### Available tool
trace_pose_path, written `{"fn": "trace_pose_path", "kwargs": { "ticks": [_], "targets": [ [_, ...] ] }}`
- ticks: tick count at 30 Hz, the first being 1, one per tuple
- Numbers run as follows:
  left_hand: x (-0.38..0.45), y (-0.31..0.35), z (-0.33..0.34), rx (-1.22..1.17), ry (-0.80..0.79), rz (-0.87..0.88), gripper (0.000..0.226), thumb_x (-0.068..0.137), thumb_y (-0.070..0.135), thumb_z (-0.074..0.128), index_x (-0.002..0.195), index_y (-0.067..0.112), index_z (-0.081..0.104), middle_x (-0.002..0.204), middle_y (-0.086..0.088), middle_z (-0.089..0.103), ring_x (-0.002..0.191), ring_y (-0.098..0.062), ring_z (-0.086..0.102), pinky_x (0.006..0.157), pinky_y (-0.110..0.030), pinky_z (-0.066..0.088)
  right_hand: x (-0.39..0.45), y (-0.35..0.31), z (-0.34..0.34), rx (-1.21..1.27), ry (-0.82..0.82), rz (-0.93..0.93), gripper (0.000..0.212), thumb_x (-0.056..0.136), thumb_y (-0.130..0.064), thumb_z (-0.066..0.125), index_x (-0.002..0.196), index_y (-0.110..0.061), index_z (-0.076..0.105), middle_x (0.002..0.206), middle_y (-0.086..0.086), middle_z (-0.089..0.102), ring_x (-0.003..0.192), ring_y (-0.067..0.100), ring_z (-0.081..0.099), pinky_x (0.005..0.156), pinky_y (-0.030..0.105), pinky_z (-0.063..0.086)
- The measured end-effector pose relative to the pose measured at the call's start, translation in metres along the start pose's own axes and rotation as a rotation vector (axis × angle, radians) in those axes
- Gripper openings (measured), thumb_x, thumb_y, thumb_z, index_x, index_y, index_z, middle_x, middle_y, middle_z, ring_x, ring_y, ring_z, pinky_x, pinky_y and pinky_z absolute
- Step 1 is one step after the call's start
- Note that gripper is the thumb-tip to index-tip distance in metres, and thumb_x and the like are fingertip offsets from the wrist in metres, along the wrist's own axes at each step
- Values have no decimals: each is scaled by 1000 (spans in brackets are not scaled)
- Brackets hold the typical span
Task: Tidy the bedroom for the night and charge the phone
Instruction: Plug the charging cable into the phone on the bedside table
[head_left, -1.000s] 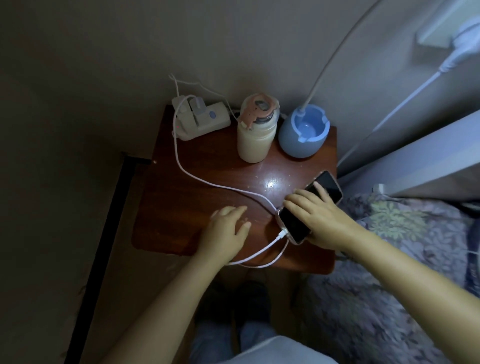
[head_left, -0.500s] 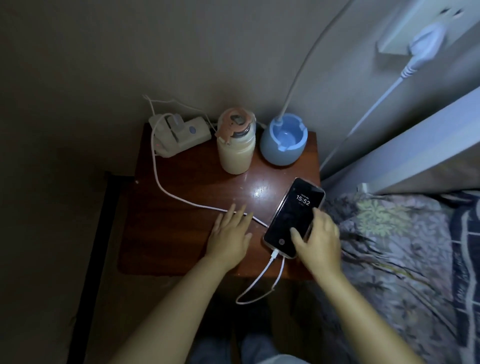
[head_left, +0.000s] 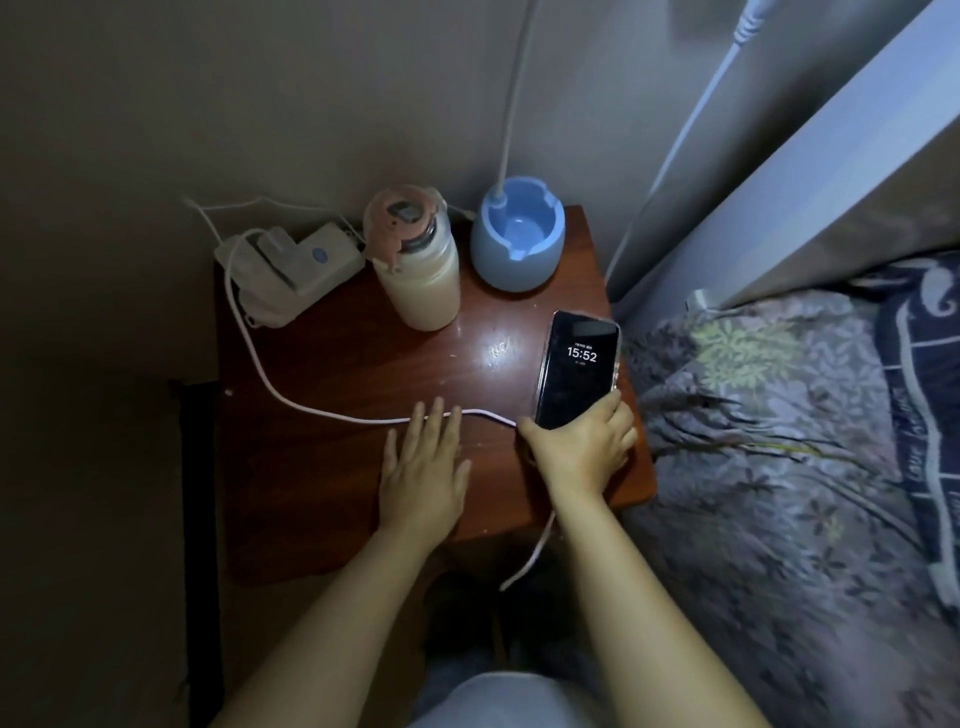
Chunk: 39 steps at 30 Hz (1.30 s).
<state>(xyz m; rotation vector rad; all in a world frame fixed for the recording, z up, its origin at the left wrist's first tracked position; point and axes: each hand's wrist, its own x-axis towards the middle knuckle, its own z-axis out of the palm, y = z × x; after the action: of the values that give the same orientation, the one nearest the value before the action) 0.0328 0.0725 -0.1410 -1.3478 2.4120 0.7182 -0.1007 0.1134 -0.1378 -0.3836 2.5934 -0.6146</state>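
- While your right hand (head_left: 582, 449) grips the lower end of the black, lit-screen smartphone (head_left: 577, 368), fingers closed around its edges, the phone lies at the right edge of the dark red wooden worktop (head_left: 322, 467), beside the bed's grey floral bedspread (head_left: 769, 467).
- Your left hand (head_left: 423, 467) rests flat on the worktop, fingers spread and holding nothing, fingertips touching the white charging cable (head_left: 270, 384).
- That cable runs from the white power strip (head_left: 291, 270) at the back left to the phone.
- A cream bottle with a pink lid (head_left: 415, 270) and a round blue open-topped pot (head_left: 517, 236) stand at the back.
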Motion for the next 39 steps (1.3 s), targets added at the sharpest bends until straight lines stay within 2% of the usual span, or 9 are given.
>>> {"fn": "trace_pose_path", "kwargs": {
  "ticks": [3, 12, 14, 17, 24, 27, 30, 33, 39],
  "targets": [
    [-1, -5, 0, 101, 15, -3, 50, 74, 39, 37, 116, 18, 55, 122, -9, 63, 111, -29, 59, 81, -52, 51, 0, 16, -15, 19, 23, -124, 105, 57, -21, 82, 134, 9, 16, 137, 30, 33, 127, 42, 27, 107, 37, 13],
    [-4, -24, -15, 113, -2, 9, 44, 75, 35, 43, 114, 19, 57, 111, -9, 69, 106, -35, 62, 78, -60, 50, 23, 25, -36, -170, -148, -308, 103, 62, -21, 79, 136, 5, 12, 143, 25, 26, 131, 38, 18, 104, 31, 8],
    [-5, -18, -12, 94, 41, 19, 41, 76, 31, 55, 116, 20, 56, 120, -13, 64, 113, -38, 56, 88, -62, 44, 25, 25, -30, -158, -144, -317, 102, 62, -21, 79, 136, 4, 13, 143, 24, 27, 131, 37, 19, 107, 35, 11],
    [-1, -4, -10, -33, 28, -26, 50, 90, 32, 43, 135, 15, 30, 151, -16, 21, 140, -34, 13, 115, -50, 10, 22, 27, -25, -152, -112, -294, 103, 61, -24, 80, 136, 4, 15, 143, 25, 29, 131, 38, 21, 109, 41, 15],
    [31, 51, 3, -151, 20, -2, 66, 87, 45, 30, 139, 10, 8, 154, -13, 2, 142, -30, -4, 116, -46, -1, 0, 47, -20, -97, -87, -256, 106, 61, -31, 80, 137, 2, 13, 146, 23, 25, 134, 37, 19, 110, 39, 10],
    [34, 48, 3, -61, 112, 6, 62, 84, 39, 39, 135, 6, 27, 149, -17, 26, 138, -34, 21, 112, -53, 21, 0, 53, -23, -67, -86, -270, 105, 61, -27, 81, 137, 1, 14, 145, 22, 26, 134, 35, 18, 110, 36, 8],
    [27, 22, 1, 54, 64, 49, 59, 84, 38, 35, 134, 8, 29, 147, -18, 30, 137, -36, 25, 110, -53, 24, 5, 50, -24, -78, -68, -281, 103, 58, -23, 82, 135, 4, 19, 142, 25, 30, 132, 39, 22, 111, 41, 14],
    [20, -13, 1, 142, 89, 30, 61, 74, 42, 33, 121, 7, 49, 128, -19, 56, 117, -38, 52, 94, -54, 45, 8, 34, -16, -45, -43, -282, 102, 54, -19, 84, 132, 9, 25, 137, 31, 35, 126, 45, 29, 109, 46, 19],
    [12, -39, -3, 151, 75, 25, 64, 74, 43, 32, 124, 5, 46, 131, -22, 52, 120, -41, 48, 93, -60, 40, 4, 10, 4, -46, -36, -291, 99, 53, -19, 84, 129, 10, 28, 133, 31, 40, 118, 47, 35, 102, 51, 29]
  ]
}}
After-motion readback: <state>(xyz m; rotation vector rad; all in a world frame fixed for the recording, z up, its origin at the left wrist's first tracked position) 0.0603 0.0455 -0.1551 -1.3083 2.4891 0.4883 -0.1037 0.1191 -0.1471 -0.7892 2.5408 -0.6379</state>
